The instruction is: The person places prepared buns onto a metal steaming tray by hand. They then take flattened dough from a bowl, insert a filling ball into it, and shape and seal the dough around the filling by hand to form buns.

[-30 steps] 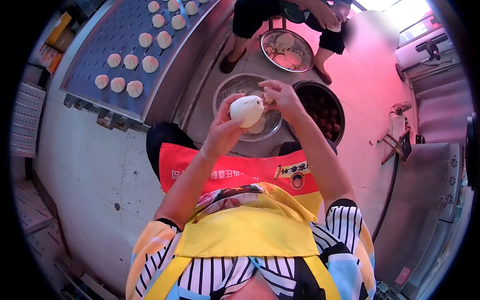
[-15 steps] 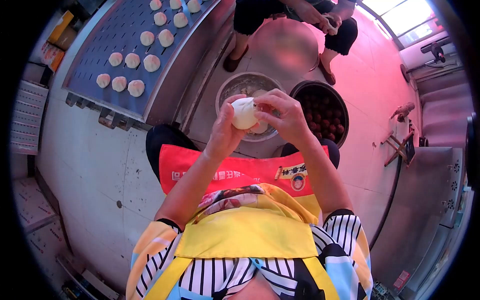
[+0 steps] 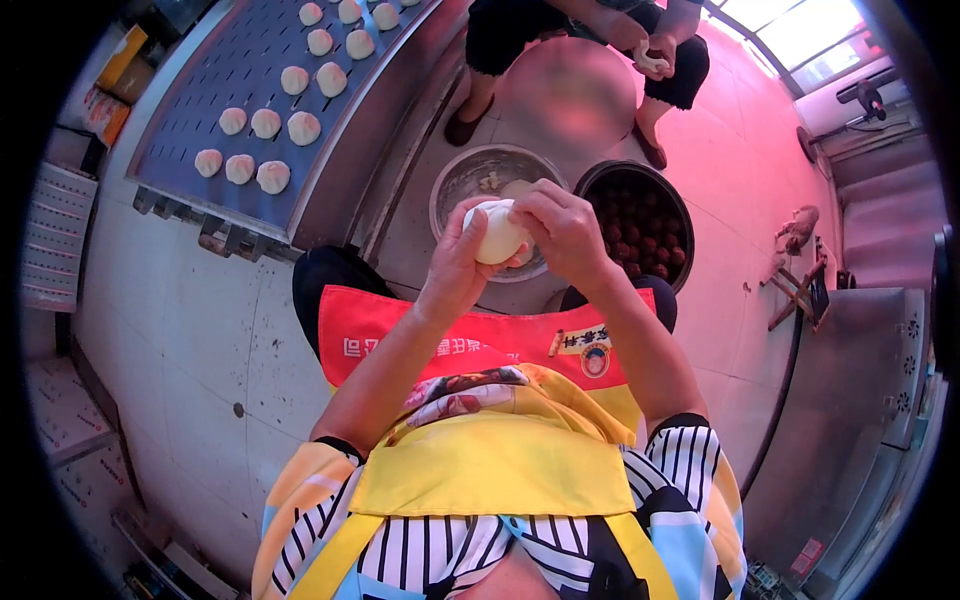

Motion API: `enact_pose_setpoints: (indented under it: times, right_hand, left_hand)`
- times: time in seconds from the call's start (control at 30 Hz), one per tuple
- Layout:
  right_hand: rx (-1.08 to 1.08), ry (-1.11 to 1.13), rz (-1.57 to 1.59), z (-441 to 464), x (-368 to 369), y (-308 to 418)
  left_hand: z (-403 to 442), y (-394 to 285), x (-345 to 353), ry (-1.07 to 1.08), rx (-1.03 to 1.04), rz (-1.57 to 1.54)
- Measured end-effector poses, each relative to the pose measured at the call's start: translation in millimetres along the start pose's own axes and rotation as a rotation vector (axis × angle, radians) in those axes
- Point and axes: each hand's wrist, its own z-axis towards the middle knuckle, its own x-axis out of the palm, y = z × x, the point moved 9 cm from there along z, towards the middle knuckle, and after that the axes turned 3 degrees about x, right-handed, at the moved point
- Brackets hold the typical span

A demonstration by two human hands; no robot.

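A smooth, pale, rounded dough bun (image 3: 497, 238) is held up over a metal bowl (image 3: 448, 190). My left hand (image 3: 455, 262) cups the bun from the side, thumb lying across its front. At the bun's upper right edge, my right hand (image 3: 562, 228) pinches the dough with its fingertips. Pieces of dough (image 3: 490, 182) show in the bowl, partly hidden behind my hands. To the right of the bowl stands a dark tub (image 3: 690, 225) holding several round, dark brown balls (image 3: 640, 228).
A perforated metal tray (image 3: 190, 130) at upper left carries several shaped buns (image 3: 273, 177). Across from me sits a co-worker whose hands (image 3: 655, 55) hold a piece of dough. A blurred round container (image 3: 565, 95) stands before them. A folding stool (image 3: 800, 290) is at right.
The bun has turned slightly in my left hand, and my right fingers have closed in on its edge. The co-worker's hands have shifted a little downward.
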Motion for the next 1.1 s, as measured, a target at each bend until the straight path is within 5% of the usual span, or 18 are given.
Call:
enact_pose_setpoints:
  times: [0.27,0.33,0.47,0.57,0.67,0.77,0.87,0.97,1.07,1.1]
  right_hand:
    - [0.074,-0.043,0.156,-8,8,-6]
    - [0.169,-0.161,0.389,-11,3,-16]
    - [0.401,0.070,0.836,-30,56,-29]
    - [0.549,0.000,0.563,-37,52,-34]
    - [0.335,-0.086,0.732,-22,43,-16]
    - [0.558,0.104,0.891,-26,49,-16]
    - [0.354,-0.176,0.471,-21,33,-18]
    - [0.319,-0.250,0.414,-19,27,-10]
    - [0.460,0.058,1.041,-13,45,-7]
    - [0.489,0.028,0.954,-15,44,-11]
  left_hand:
    - [-1,28,-5,-0.039,-0.207,-0.305]
    - [-3,19,5,0.101,-0.269,-0.391]
    - [-5,24,12,0.208,-0.374,-0.416]
    - [-7,13,6,-0.143,-0.281,-0.079]
    - [-4,4,5,-0.276,-0.112,-0.039]
    - [-7,-6,15,-0.033,-0.195,0.187]
    - [-4,1,12,-0.140,-0.180,-0.025]
    - [-7,-3,16,-0.121,-0.162,-0.046]
    - [-10,13,8,0.195,-0.331,-0.115]
    - [-9,10,7,0.082,-0.311,-0.068]
